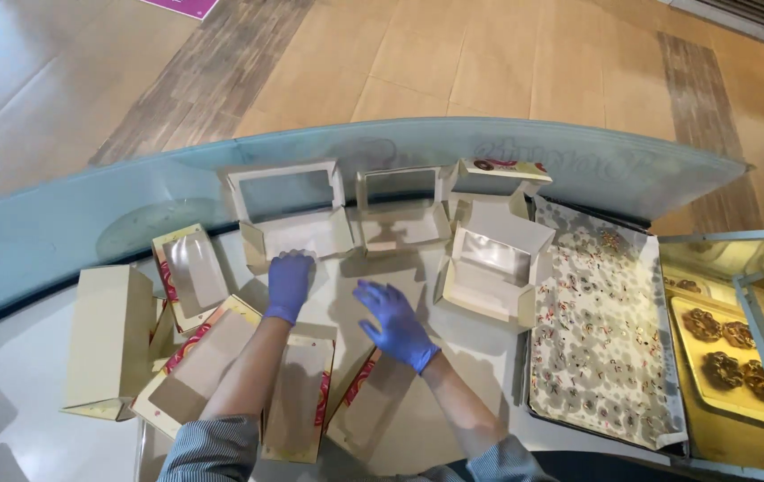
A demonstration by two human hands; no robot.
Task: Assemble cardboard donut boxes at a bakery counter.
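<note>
Fingers of the left hand (289, 284), in a blue glove, lie curled together on the near flap of an open pastry box (295, 217) at the far side of the white counter (7, 393); they press on it rather than clamp it. The right hand (397, 325), gloved the same, hovers just right of it with fingers spread apart and empty, above bare counter.

That box sits left of two more open boxes, the middle one (400, 210) and a right one (498, 263) turned at an angle. Its windowed lid stands up toward the curved glass screen (87, 214), its mouth facing near, its long axis running left to right.

It looks like thin folded card: light, stiff along the creases but easily crushed, so best taken by the side walls or the front edge, not the clear window. Flat unfolded blanks (194, 361) lie fanned near the forearms. A patterned paper-lined tray (601, 330) lies right, doughnuts (728, 344) beyond it.
</note>
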